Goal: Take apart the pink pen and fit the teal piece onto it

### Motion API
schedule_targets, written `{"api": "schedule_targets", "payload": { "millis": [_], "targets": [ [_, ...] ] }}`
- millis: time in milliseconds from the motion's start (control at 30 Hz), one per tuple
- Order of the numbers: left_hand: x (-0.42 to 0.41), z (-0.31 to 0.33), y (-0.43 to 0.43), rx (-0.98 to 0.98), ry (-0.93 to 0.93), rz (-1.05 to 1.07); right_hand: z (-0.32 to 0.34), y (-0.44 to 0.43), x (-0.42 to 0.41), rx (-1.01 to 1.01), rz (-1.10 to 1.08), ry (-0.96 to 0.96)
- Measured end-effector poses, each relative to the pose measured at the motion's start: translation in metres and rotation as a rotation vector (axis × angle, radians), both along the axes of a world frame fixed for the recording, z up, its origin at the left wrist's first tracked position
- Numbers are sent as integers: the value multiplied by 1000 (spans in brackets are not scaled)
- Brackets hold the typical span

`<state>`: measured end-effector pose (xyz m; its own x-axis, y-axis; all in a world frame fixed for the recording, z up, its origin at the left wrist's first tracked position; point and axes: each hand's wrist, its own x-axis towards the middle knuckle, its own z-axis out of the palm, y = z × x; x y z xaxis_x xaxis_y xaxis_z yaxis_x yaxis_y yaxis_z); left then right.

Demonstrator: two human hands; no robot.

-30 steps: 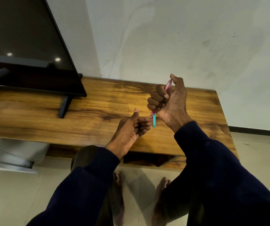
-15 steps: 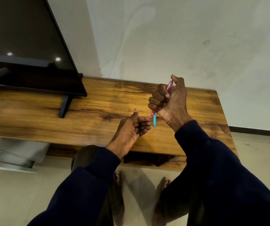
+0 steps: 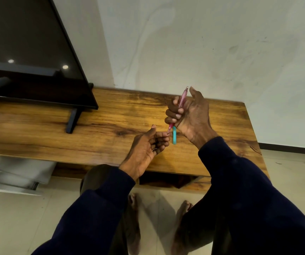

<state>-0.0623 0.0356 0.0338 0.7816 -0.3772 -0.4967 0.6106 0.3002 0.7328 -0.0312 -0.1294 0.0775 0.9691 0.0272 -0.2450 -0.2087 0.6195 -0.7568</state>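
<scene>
My right hand (image 3: 190,115) is closed around the pink pen (image 3: 182,99) and holds it upright and tilted, above the wooden table (image 3: 111,129). Its clear top end pokes out beside my raised thumb, and its tip points down to the left. My left hand (image 3: 146,146) sits just below, palm up and fingers loosely curled. Its fingertips are right at the pen's tip, and I see nothing in the palm. The teal piece (image 3: 174,136), a short narrow stick, appears to lie on the table between my two wrists.
A black television (image 3: 28,57) stands on its foot (image 3: 72,120) on the left part of the table, against the white wall. The table's near edge runs above my knees and bare feet. A white drawer unit (image 3: 15,177) sits at the lower left.
My right thumb has lifted off the pen's top end, which now shows. Both hands stay almost where they were, and the teal piece has not moved.
</scene>
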Motion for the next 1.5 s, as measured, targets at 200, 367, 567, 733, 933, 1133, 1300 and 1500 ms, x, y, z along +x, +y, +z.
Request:
{"api": "schedule_targets", "payload": {
  "millis": [200, 367, 567, 733, 933, 1133, 1300, 1500],
  "targets": [
    [4, -1, 3, 77, -76, 12, -11, 5, 3, -292, 23, 58],
    [11, 0, -1, 161, -137, 37, -25, 7, -1, -291, 30, 31],
    [17, 0, -8, 381, -297, 62, -29, 8, -1, -257, -2, 29],
    [23, -8, -7, 456, -345, -7, -37, 5, -1, -318, -2, 58],
    [35, -24, 1, 749, -439, -41, -78, -27, -11, -1480, 68, -76],
    [34, -45, 0, 919, -528, -41, -106, -40, -29, -1679, 248, 0],
    [31, -53, -8, 979, -546, -26, -104, -41, -18, -1633, 223, -30],
    [36, -54, -16, 973, -603, -29, -104, -43, -12, -1609, 188, -56]
  ]
}}
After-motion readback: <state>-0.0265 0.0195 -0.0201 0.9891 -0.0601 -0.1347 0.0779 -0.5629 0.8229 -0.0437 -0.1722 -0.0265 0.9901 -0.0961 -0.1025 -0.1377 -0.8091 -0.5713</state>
